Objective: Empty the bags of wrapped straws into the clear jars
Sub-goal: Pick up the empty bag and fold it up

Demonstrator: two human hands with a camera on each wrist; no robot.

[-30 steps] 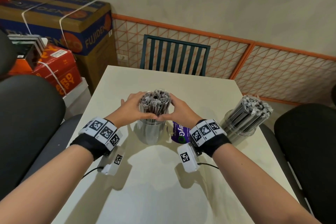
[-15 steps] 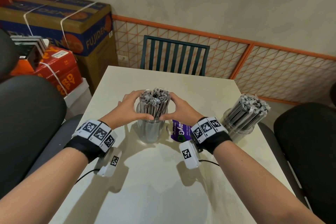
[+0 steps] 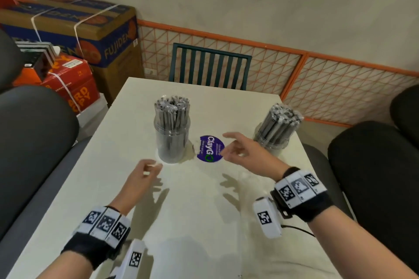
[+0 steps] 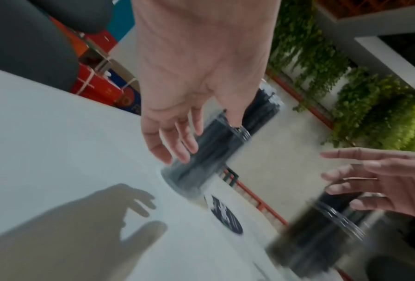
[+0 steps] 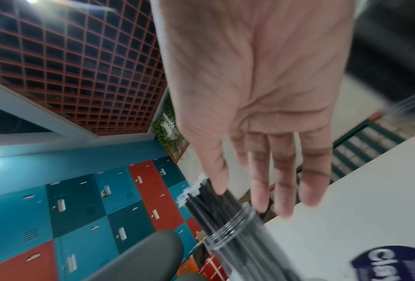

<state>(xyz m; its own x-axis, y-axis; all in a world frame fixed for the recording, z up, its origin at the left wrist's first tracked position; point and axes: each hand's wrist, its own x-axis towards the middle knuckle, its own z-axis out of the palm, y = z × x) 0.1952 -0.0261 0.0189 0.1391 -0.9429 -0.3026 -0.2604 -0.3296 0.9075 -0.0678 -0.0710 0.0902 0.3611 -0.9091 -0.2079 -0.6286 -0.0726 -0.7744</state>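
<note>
With both my hands, left (image 3: 141,173) and right (image 3: 240,150), empty and fingers loosely spread above the tabletop (image 3: 192,222), the packed jars (image 3: 172,138) look light but top-heavy and slick, so I'd grip low around the wall.

- You are getting bare table (image 3: 204,222) on the near side of the left jar (image 3: 172,136).
- The right jar (image 3: 275,133) is blocking well to its right.
</note>
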